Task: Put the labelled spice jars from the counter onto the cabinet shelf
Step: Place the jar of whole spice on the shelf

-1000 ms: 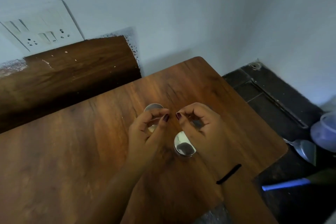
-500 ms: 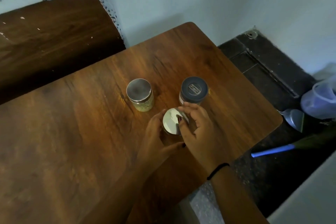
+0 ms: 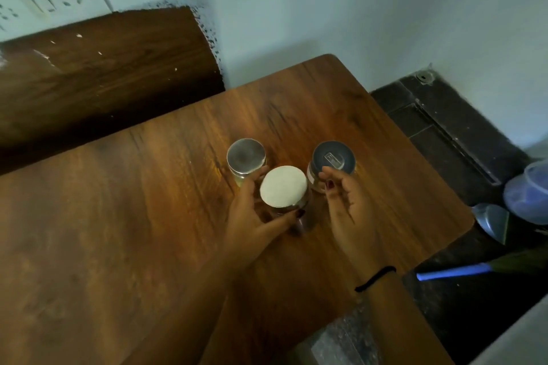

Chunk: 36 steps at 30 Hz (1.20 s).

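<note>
The bright-lidded glass jar (image 3: 283, 186) sits gripped by the left hand (image 3: 252, 216); right hand (image 3: 347, 207) relaxed, spread.

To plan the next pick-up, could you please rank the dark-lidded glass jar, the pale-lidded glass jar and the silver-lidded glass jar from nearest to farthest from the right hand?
1. Dark-lidded glass jar: at the fingertips of the right hand.
2. Pale-lidded glass jar: just left, gripped by the left hand.
3. Silver-lidded glass jar: farthest left, beyond the pale-lidded one.

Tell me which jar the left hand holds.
The pale-lidded jar, the nearest; the left hand curls round it. The steel-lidded jar and dark-lidded jar stand behind.
</note>
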Each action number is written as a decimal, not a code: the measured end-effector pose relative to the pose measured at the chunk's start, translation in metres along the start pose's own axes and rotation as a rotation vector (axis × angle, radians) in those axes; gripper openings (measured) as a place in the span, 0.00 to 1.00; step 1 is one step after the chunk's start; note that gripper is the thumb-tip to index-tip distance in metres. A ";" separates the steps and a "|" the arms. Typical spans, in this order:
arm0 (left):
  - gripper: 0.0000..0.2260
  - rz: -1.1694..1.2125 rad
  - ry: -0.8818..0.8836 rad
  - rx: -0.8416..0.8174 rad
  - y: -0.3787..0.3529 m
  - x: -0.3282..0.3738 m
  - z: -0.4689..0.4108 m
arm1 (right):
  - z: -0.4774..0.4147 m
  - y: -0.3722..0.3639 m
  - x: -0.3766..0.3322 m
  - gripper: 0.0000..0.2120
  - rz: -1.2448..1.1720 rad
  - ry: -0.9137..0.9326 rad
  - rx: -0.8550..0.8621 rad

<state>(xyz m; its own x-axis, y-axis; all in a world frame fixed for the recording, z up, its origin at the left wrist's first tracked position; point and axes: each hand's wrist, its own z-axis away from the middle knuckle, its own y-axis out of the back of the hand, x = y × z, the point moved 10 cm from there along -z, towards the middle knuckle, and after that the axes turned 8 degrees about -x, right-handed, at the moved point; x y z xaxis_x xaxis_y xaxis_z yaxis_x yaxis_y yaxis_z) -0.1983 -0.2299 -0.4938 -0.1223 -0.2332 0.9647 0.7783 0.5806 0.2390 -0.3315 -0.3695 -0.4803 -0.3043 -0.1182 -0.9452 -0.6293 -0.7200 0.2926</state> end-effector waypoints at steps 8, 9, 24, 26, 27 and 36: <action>0.32 0.153 -0.126 0.036 0.083 0.091 0.000 | -0.023 -0.037 -0.083 0.16 -0.173 0.105 -0.141; 0.32 0.152 -0.152 0.041 0.093 0.102 0.001 | -0.024 -0.042 -0.096 0.17 -0.177 0.136 -0.160; 0.29 0.095 -0.422 0.011 0.210 0.249 0.030 | -0.008 -0.084 -0.269 0.15 -0.313 0.402 -0.276; 0.30 0.089 -0.442 0.021 0.223 0.262 0.035 | -0.003 -0.095 -0.287 0.19 -0.364 0.390 -0.353; 0.32 0.097 -0.451 0.025 0.228 0.267 0.038 | -0.002 -0.100 -0.296 0.19 -0.391 0.385 -0.378; 0.42 0.207 -0.533 -0.063 0.250 0.298 0.062 | 0.014 -0.154 -0.344 0.28 -0.550 0.307 -0.711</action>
<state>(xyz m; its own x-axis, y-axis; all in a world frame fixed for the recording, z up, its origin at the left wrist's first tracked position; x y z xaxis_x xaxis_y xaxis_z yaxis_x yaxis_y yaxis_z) -0.0778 -0.1061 -0.1394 -0.2440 0.3153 0.9171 0.8524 0.5207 0.0478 -0.1397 -0.2081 -0.1981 0.1706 0.2599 -0.9504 -0.0144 -0.9638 -0.2662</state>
